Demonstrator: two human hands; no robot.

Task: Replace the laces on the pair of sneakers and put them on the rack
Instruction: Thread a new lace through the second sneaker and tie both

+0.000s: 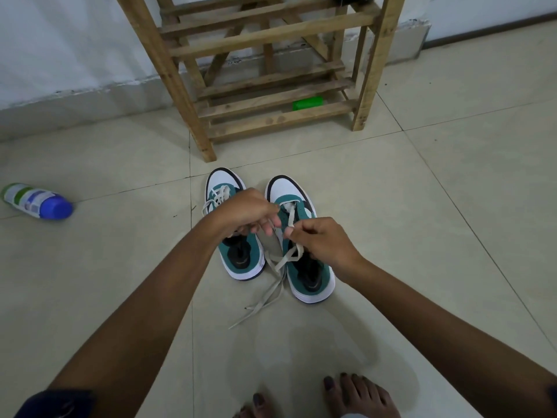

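Note:
Two teal, white and black sneakers stand side by side on the floor, toes pointing away from me. The left sneaker [226, 188] has a pale lace threaded over its front. The right sneaker [310, 267] has a loose pale lace [272, 289] trailing from its eyelets onto the tiles. My right hand [324, 241] pinches this lace above the right sneaker's tongue. My left hand [248, 214] hovers over the gap between the shoes with fingers curled; whether it grips the lace is unclear. The wooden rack [271, 76] stands just beyond the shoes.
A white bottle with a blue cap [36, 201] lies on the floor at the left. A green cylinder [307, 103] lies under the rack's lowest slats. My bare feet [358, 393] are at the bottom edge. A white wall runs behind the rack.

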